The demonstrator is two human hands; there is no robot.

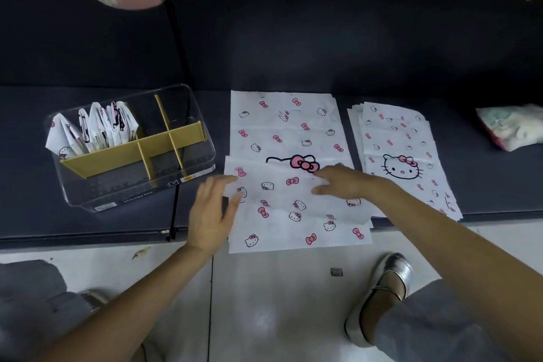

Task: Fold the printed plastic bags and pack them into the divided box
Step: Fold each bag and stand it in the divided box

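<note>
A white plastic bag [288, 132] printed with pink bows and cat faces lies on the dark shelf, its near end folded up over the big cat face. My left hand [210, 211] lies flat on the folded flap's left edge, fingers spread. My right hand [343, 182] presses the flap's upper right edge, fingers extended. A stack of the same bags [402, 156] lies to the right. The clear divided box [132, 182] with yellow dividers stands at the left, and several folded bags [94, 129] stand in its back left compartment.
The dark shelf [88, 223] ends in a front edge over a pale floor. A silver shoe [379, 297] stands below right. A soft pastel packet [514, 126] lies at far right. Pink and red goods with tags hang above.
</note>
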